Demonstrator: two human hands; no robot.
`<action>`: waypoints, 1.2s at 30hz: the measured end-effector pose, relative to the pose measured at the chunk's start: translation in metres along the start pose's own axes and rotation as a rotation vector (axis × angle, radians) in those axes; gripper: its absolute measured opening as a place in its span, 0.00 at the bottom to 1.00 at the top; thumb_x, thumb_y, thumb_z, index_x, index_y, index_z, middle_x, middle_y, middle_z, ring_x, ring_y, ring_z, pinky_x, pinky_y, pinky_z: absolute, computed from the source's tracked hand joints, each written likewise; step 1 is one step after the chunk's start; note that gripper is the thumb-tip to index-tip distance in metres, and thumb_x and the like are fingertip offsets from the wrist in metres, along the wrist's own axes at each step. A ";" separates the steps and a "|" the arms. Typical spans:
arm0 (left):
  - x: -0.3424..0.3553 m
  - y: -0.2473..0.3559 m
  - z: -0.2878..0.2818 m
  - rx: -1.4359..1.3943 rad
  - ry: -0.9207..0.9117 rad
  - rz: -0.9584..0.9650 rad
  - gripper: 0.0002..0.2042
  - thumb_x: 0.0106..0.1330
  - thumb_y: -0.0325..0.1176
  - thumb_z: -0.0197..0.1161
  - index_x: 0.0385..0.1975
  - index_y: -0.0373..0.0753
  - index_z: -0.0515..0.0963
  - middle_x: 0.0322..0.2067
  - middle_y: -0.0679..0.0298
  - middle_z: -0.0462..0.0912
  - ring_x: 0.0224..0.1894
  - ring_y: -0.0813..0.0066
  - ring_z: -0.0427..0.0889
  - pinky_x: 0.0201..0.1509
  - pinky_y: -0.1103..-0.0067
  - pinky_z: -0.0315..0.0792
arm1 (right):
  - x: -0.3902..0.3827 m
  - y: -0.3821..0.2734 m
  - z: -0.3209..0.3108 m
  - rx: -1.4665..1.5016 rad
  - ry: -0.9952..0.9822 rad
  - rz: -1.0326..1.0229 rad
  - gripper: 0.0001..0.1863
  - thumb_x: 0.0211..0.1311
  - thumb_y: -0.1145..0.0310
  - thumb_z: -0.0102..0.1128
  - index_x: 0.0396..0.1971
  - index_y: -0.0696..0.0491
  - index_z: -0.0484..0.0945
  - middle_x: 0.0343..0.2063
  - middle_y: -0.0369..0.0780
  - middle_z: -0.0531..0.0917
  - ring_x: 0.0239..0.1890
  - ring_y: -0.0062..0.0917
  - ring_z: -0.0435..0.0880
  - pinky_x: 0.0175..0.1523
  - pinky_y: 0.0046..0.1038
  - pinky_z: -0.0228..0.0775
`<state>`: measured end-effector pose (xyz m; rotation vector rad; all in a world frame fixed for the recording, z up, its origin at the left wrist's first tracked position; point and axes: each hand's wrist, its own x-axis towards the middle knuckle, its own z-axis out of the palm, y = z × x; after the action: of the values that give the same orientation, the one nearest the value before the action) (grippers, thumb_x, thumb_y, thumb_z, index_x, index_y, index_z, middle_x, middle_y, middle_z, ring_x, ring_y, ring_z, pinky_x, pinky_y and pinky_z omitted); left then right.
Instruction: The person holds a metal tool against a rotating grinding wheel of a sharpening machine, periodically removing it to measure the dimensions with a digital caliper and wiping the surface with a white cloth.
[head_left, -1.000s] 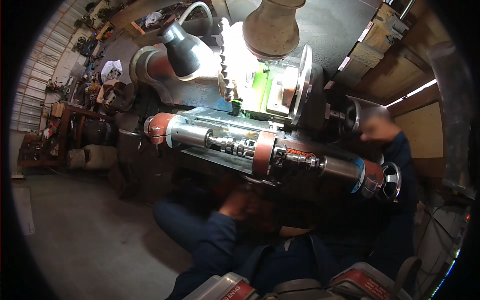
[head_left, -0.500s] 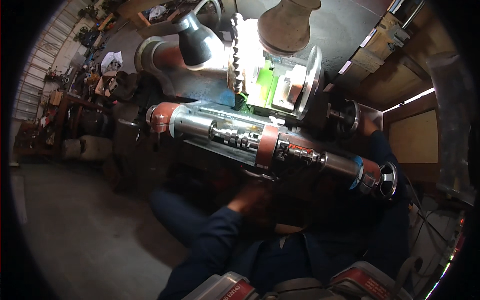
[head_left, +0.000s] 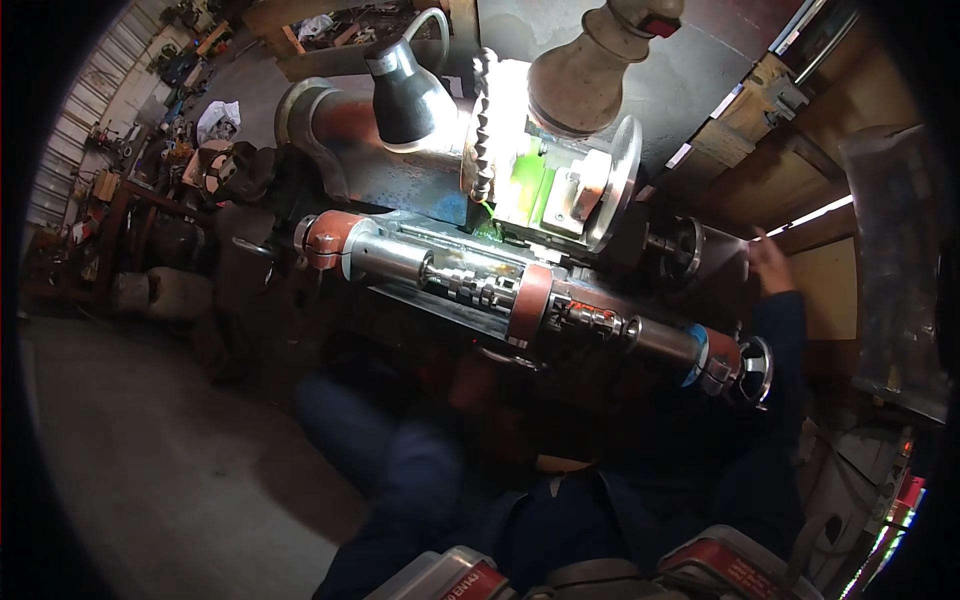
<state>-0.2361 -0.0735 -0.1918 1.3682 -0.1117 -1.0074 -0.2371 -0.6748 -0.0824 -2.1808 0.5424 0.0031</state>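
A camshaft [head_left: 470, 284] lies along a grinding machine, between a steel cylinder [head_left: 393, 255] with a red clamp on the left and another steel cylinder [head_left: 665, 340] on the right. A red steady ring [head_left: 530, 303] surrounds its middle. My right hand [head_left: 770, 266] is raised beyond the right end, fingers stretched out, beside a dark handwheel [head_left: 690, 252]; it holds nothing that I can see. My left hand [head_left: 472, 383] is low in front of the machine, in deep shadow, near a shiny wheel rim [head_left: 515, 359]. Its fingers are too dark and blurred to make out.
A black lamp [head_left: 410, 100] lights the grinding head [head_left: 535, 185] and a twisted rod [head_left: 482, 125]. A spoked handwheel [head_left: 757, 372] sits at the machine's right end. Wooden panels stand at the right; cluttered shelving is at the far left. Respirator filters [head_left: 460, 578] show at the lower edge.
My right hand has come away from the dark handwheel, up and to the right. My left hand has moved slightly left into shadow. The whole view has shifted a little.
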 end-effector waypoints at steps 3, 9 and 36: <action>0.005 -0.018 0.043 0.463 -0.050 0.069 0.06 0.69 0.34 0.53 0.32 0.44 0.75 0.22 0.66 0.73 0.22 0.76 0.73 0.28 0.73 0.70 | -0.074 0.050 -0.046 -0.149 0.420 -0.058 0.31 0.72 0.51 0.53 0.65 0.56 0.65 0.51 0.42 0.79 0.49 0.26 0.80 0.50 0.28 0.73; 0.024 -0.025 -0.048 -0.499 -0.138 -0.506 0.04 0.66 0.32 0.54 0.28 0.46 0.73 0.20 0.66 0.70 0.21 0.72 0.70 0.29 0.70 0.69 | -0.296 0.098 0.038 -0.142 0.445 0.084 0.24 0.74 0.59 0.46 0.61 0.60 0.69 0.58 0.50 0.75 0.63 0.36 0.71 0.67 0.34 0.59; -0.050 0.182 0.129 1.797 0.413 0.828 0.26 0.65 0.38 0.59 0.62 0.35 0.69 0.61 0.53 0.72 0.67 0.52 0.64 0.71 0.58 0.52 | -0.467 0.111 -0.051 -0.064 1.609 0.599 0.10 0.68 0.69 0.53 0.43 0.59 0.74 0.39 0.49 0.81 0.43 0.45 0.81 0.48 0.39 0.71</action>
<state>-0.2480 -0.1615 0.0194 2.6590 -1.3862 0.4063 -0.7113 -0.5954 -0.0450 -1.5560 2.0058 -1.4738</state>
